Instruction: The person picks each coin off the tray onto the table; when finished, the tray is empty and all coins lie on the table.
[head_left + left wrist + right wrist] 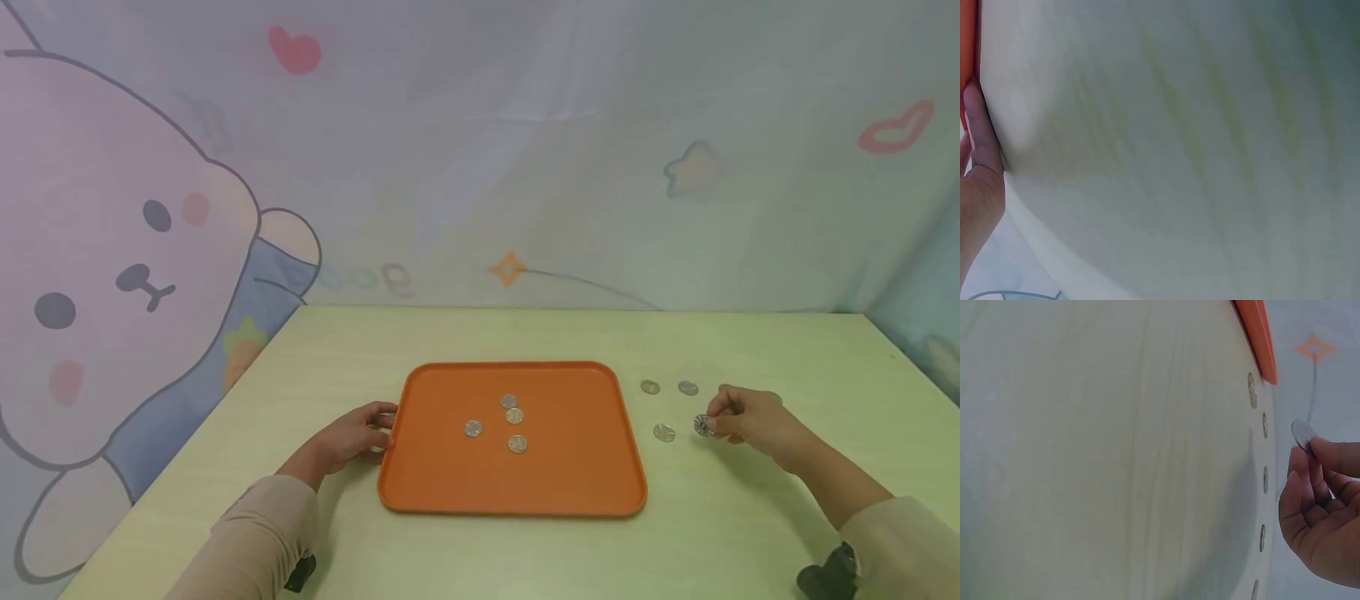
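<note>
Between thumb and fingertips, my right hand (pixel 753 421) pinches a silvery coin (pixel 702 425), held above the table to the right of the tray. The right wrist view shows this coin (pixel 1303 434) tilted and clear of the tabletop. My left hand (pixel 352 437) rests beside the orange tray (pixel 442 492), its extended fingers touching the left rim. In the left wrist view only part of that hand (pixel 982 181) shows, against the tray's side. Several coins lie flat on the tray, among them one coin (pixel 472 428) left of the others.
More coins lie on the pale table (pixel 510 558) right of the tray: a coin (pixel 650 387) and another coin (pixel 687 387) farther back, and a coin (pixel 663 432) nearer. My right hand partly hides one more. A printed cloth (pixel 450 167) hangs behind the table.
</note>
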### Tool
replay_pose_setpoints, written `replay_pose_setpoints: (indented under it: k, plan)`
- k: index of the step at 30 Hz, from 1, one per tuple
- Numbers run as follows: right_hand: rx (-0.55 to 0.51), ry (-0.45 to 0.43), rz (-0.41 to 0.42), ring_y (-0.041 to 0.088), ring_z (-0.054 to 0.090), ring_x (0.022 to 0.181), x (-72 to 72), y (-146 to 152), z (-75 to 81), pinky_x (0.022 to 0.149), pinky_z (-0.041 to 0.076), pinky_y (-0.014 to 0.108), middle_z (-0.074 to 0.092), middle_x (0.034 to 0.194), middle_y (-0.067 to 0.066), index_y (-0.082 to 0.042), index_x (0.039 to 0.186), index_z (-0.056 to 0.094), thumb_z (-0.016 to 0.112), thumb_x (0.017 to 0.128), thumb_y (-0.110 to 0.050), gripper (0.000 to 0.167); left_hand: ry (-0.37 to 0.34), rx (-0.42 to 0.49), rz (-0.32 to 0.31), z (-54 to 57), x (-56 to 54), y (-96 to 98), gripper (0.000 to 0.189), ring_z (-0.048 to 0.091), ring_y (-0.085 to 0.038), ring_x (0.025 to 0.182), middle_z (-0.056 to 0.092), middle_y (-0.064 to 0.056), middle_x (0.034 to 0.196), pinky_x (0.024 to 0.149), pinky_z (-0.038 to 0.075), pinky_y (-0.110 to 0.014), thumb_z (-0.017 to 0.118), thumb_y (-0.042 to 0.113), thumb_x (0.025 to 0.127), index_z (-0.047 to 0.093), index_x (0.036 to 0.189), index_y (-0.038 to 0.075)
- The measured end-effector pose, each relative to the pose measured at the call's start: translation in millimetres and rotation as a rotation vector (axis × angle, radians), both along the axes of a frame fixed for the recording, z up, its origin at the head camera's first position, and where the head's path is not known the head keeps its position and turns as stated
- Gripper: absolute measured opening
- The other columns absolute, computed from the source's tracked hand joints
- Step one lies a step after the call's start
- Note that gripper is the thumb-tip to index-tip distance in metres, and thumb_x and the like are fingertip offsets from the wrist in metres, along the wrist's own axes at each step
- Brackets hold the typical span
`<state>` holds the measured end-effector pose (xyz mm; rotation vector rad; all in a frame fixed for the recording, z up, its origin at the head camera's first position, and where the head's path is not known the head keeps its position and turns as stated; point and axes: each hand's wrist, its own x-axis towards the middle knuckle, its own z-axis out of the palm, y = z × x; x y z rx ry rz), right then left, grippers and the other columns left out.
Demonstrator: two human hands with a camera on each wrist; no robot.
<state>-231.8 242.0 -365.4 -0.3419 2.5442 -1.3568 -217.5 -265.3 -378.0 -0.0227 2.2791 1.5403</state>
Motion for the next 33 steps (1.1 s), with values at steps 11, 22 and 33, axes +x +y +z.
replay_pose_setpoints:
  k: [11,22,33]
  plan:
    - [0.082,0.063,0.003,0.014,0.045,0.064,-9.7,3.7,-13.2,0.055,0.042,0.025,0.049,0.098,0.028,0.008,0.087,0.048,0.054,0.080,-0.003,0.014,-0.010,-0.014,0.022,0.4,-0.6,1.2,0.056,0.050,-0.019,0.085,0.038,-0.019,0.116,0.070,0.047,-0.034,0.050,-0.005,0.077,0.028,0.128,-0.003]
    - [0.211,0.093,-0.033,0.017,0.044,0.064,-14.4,-1.3,-18.3,0.052,0.039,0.027,0.049,0.073,0.006,0.006,0.083,0.050,0.057,0.076,-0.003,0.014,-0.014,-0.011,0.034,-1.7,-2.7,1.4,0.055,0.051,-0.019,0.085,0.039,-0.018,0.117,0.070,0.047,-0.033,0.050,-0.005,0.077,0.030,0.128,-0.003]
    - [0.287,0.150,-0.007,0.018,0.043,0.064,-19.6,-2.3,-20.3,0.055,0.036,0.029,0.050,0.072,0.005,0.004,0.076,0.052,0.060,0.073,-0.003,0.011,-0.014,-0.035,0.048,-2.5,-3.0,2.5,0.055,0.051,-0.020,0.086,0.040,-0.017,0.116,0.070,0.047,-0.034,0.050,-0.006,0.076,0.031,0.127,-0.002]
